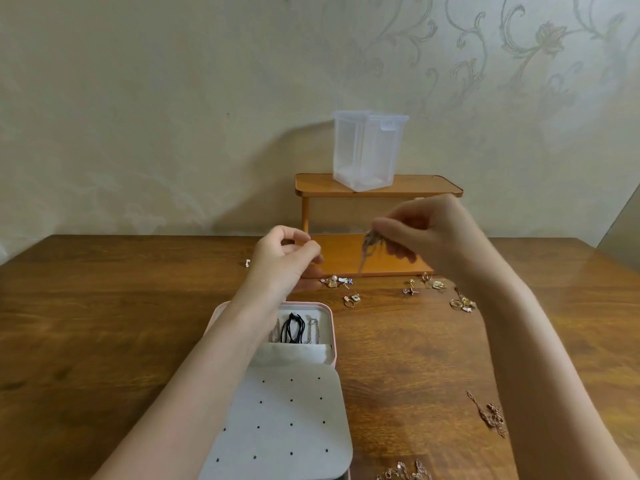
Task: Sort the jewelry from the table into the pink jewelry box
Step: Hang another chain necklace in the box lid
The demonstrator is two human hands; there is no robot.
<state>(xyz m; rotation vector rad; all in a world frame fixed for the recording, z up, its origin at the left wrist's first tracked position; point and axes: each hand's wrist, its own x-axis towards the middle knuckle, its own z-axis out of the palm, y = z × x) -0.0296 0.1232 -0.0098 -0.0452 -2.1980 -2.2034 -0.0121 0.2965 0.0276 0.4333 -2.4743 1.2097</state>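
1. The right hand [420, 233] is raised above the table, its fingertips pinched on a bunched, blurred silver chain [367, 249] that dangles below them.
2. The left hand [285, 258] is raised beside it, thumb and forefinger curled together as if pinching something fine; whether it holds an end of the chain cannot be told.
3. Both hands hang in front of the lower board of a small orange two-level shelf [377, 190], which stands at the back of the wooden table [104, 323].
4. Under the left forearm lies the open pink jewelry box [333, 327]. Its far half holds a black cord [293, 328] and a silver chain, and its near half is covered by a white flap with small holes [287, 420].
5. Small earrings and rings [351, 299] lie scattered on the table just in front of the shelf, to the right of the box.
6. A rose-gold chain [490, 414] lies near the right forearm, and another sits at the bottom edge.
7. A clear plastic container [367, 150] stands on the shelf's top level.
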